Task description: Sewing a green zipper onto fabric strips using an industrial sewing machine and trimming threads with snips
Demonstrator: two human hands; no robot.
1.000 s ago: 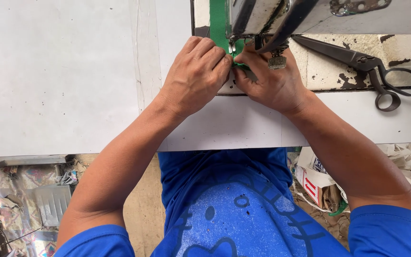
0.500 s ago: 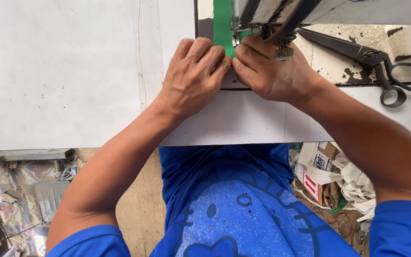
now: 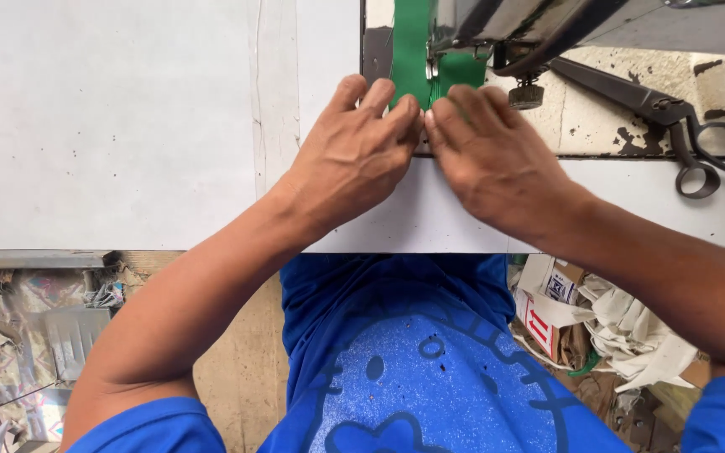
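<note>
We press our left hand [image 3: 354, 155] and right hand [image 3: 492, 159] flat on the white table [image 3: 127, 126], fingers nearly straight and close together, fingertips meeting on the near end of the green fabric strip [image 3: 413, 50]. Both forearms angle inward from our blue shirt [image 3: 413, 352]. The strip runs away under the sewing machine [image 3: 505, 25]; black scissors [image 3: 681, 126] lie far right.

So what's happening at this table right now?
A person in a blue shirt presses both hands on a strip of green fabric at a sewing machine. The left hand and right hand lie side by side, fingertips meeting at the fabric's near end. Dark metal scissors lie untouched on the white table.
</note>
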